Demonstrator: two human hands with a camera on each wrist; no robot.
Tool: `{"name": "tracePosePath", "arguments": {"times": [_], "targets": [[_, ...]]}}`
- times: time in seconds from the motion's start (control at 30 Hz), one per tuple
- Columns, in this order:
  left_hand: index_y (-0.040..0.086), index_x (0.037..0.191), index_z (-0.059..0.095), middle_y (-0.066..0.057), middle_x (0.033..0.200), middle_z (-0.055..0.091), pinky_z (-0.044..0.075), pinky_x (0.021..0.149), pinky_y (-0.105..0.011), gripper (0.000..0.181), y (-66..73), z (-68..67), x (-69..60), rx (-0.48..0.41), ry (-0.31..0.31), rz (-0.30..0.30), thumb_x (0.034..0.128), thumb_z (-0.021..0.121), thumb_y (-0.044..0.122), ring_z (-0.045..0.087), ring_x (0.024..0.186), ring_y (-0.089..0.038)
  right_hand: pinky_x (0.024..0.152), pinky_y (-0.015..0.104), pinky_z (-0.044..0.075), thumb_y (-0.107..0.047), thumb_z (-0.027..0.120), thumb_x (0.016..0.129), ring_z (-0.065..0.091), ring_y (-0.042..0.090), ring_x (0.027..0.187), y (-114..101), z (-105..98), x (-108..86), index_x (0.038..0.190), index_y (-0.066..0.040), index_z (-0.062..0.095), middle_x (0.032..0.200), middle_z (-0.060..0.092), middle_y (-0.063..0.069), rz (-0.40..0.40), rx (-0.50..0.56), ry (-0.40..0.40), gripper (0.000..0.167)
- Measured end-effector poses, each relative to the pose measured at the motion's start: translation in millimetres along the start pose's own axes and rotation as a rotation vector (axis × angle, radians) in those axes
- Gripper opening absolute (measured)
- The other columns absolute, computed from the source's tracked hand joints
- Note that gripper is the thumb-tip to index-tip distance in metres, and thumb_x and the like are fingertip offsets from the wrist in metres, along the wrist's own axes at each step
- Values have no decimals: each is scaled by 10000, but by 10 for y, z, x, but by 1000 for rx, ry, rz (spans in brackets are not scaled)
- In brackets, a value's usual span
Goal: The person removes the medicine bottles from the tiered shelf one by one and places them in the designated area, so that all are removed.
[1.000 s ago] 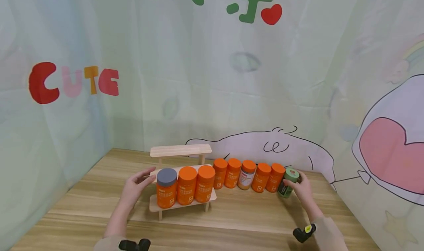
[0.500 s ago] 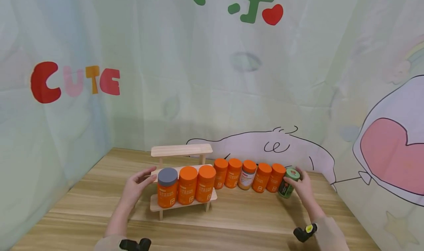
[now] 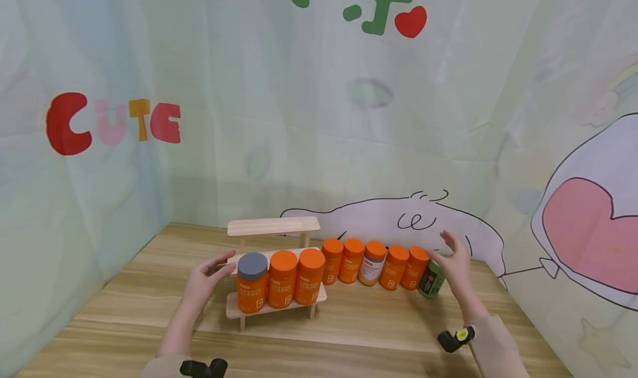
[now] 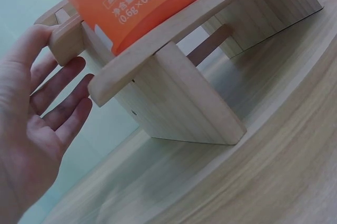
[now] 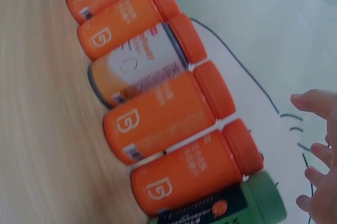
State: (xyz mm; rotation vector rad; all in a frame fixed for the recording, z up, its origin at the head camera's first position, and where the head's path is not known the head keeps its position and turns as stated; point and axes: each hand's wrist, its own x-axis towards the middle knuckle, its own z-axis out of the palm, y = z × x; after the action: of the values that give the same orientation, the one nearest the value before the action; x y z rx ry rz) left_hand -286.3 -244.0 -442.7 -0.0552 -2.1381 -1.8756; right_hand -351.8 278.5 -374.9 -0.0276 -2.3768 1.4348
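In the head view my left hand (image 3: 206,278) is at the left end of the stepped wooden display rack (image 3: 271,226). The left wrist view shows its thumb against the end of the middle board (image 4: 67,45), fingers curled beneath, holding that end. On the lowest step stand a grey-lidded orange jar (image 3: 251,284) and two orange-lidded jars (image 3: 282,281). My right hand (image 3: 456,264) is raised behind and above a green jar (image 3: 431,281), fingers spread, holding nothing. In the head view the hand partly hides the green lid; the right wrist view shows the green jar (image 5: 266,195) apart from the fingers.
Several orange-lidded jars (image 3: 396,268) stand in a row along the back, right of the rack. One carries a white label (image 3: 371,267). The green jar ends the row. A printed curtain (image 3: 319,162) hangs behind the wooden table (image 3: 349,325).
My right hand has let go of the green jar and lifted upward, its fingers spreading. The jar stays upright at the row's right end. My left hand and the rack have not moved.
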Motion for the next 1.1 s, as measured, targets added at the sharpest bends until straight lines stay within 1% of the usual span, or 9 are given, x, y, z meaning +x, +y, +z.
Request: {"name": "tracePosePath", "arguments": {"times": [0.1,0.3,0.5,0.67,0.77,0.93,1.1], "targets": [[-86,1350,521,402,960,561,443,822,-56,514,-3,1,3,1,2,0,948,656,204,534,926,157,1182,531,202,-157,693,909,249,369,1454,-116,46,-8,1524,-4,253,1557,314,207,-32,3,-26,771],[-67,1357,526,409,961,555,435,827,-52,513,-16,0,8,17,2,-7,950,655,219,530,931,158,1191,504,207,-212,695,915,237,335,1468,-344,176,-50,1544,-52,222,1585,282,166,-52,10,-89,803],[-36,1376,521,418,963,540,423,833,-49,531,-27,-13,10,35,-2,-32,950,654,252,516,942,158,1181,503,238,-243,708,907,276,315,1455,-520,344,-86,1535,-79,257,1574,314,146,-119,59,-137,790],[-18,1380,525,418,968,536,423,836,-51,529,-31,-14,20,49,-5,-36,951,652,265,516,944,150,1167,506,272,-242,714,903,306,303,1446,-664,499,-115,1521,-86,287,1563,342,129,-155,78,-177,767],[-24,1378,525,420,968,537,423,833,-50,522,-29,-14,14,46,-5,-31,953,651,252,516,942,153,1163,518,273,-216,713,901,312,311,1442,-741,593,-145,1512,-87,302,1556,349,135,-182,100,-214,747],[-56,1355,533,412,963,550,433,824,-55,506,-24,-5,11,33,6,-3,951,654,223,527,930,154,1154,522,288,-184,730,884,346,315,1423,-830,762,-191,1497,-95,331,1540,374,137,-224,139,-272,737],[-61,1349,538,409,959,549,435,823,-59,499,-21,-6,11,35,7,4,952,652,219,528,930,154,1139,516,318,-169,750,867,388,315,1402,-912,914,-264,1485,-112,360,1523,409,118,-248,163,-305,732]]}}
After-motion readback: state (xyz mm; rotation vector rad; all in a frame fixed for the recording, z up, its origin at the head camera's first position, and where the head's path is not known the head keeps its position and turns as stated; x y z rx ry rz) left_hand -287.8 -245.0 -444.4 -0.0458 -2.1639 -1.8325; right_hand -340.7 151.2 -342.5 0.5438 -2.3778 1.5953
